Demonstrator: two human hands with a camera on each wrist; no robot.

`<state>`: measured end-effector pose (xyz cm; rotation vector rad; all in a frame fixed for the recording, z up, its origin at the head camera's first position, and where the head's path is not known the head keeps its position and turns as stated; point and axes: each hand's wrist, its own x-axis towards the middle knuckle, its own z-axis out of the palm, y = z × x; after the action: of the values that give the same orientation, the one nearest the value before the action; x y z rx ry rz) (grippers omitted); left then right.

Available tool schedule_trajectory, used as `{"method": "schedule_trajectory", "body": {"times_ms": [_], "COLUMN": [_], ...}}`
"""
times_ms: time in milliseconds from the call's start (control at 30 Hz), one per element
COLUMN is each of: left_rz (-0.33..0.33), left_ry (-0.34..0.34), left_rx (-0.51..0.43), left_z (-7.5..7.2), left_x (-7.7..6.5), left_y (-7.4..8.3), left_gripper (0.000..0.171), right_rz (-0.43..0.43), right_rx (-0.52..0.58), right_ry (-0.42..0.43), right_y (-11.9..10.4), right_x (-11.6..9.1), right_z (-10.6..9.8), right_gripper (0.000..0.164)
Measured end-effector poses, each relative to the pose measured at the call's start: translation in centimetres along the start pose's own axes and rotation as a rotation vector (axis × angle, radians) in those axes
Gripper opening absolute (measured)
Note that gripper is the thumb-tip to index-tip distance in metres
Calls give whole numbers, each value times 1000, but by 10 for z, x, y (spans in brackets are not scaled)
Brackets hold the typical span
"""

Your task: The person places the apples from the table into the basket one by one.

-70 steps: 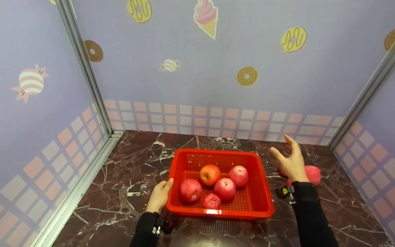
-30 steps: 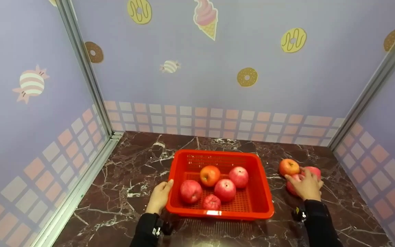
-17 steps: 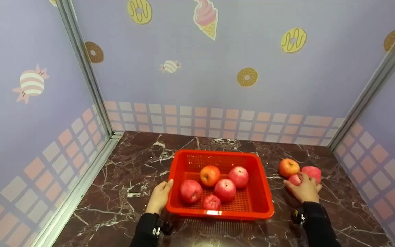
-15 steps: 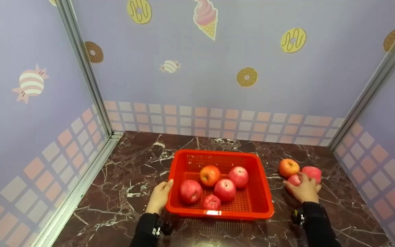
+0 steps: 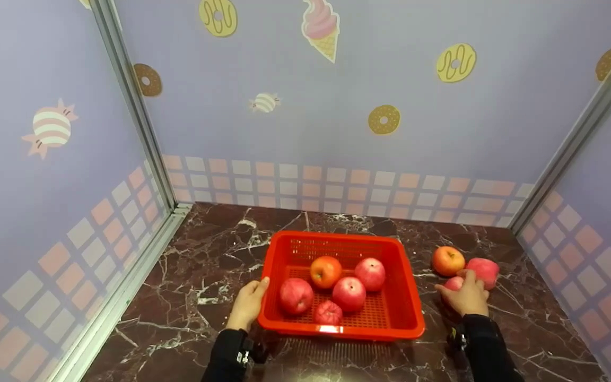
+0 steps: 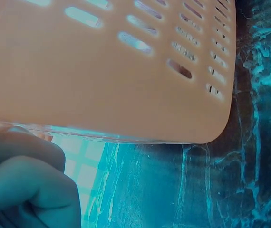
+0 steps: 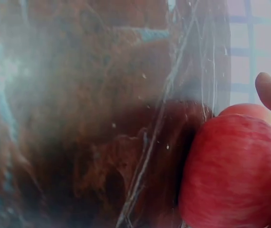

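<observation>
My left hand (image 5: pixel 247 305) grips the left edge of a red perforated plastic basket (image 5: pixel 337 332), thumb near the rim. In the left wrist view curled fingers (image 6: pixel 35 190) show beside the basket's wall. Several apples lie in the basket, among them an orange-red apple (image 5: pixel 325 271) and a pink-red apple (image 5: pixel 349 294). To the right of the basket, my right hand (image 5: pixel 469 298) holds a red apple (image 5: pixel 453 283) from above, thumb on its left and fingers over its far side. That red apple fills the lower right of the right wrist view.
Behind the held apple sit an orange-yellow apple (image 5: pixel 448 260) and another pink-red apple (image 5: pixel 482 271), close together. The dark marbled tabletop (image 5: pixel 220 249) is enclosed by patterned panels (image 5: pixel 305 132) at the back and both sides, with metal posts in the corners.
My right hand came down from above the apples on the right, took hold of the front red one, and has drawn it slightly toward me. The left hand and basket stay in place.
</observation>
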<state>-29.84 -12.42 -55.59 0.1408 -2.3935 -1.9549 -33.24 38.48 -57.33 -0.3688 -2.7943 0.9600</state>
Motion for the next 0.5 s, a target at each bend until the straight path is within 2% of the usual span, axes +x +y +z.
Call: {"method": "schedule_trajectory", "body": {"times_ms": [500], "left_rz": [-10], "left_ry": [0], "left_rx": [8], "left_z": [0], "left_x": [-1], "left_y": [1], "left_gripper": [41], "right_rz": [-43], "right_rx": [-60], "right_ry": [6], "right_y": [9], "right_x": [1], "right_z": [0], "right_gripper": [71]}}
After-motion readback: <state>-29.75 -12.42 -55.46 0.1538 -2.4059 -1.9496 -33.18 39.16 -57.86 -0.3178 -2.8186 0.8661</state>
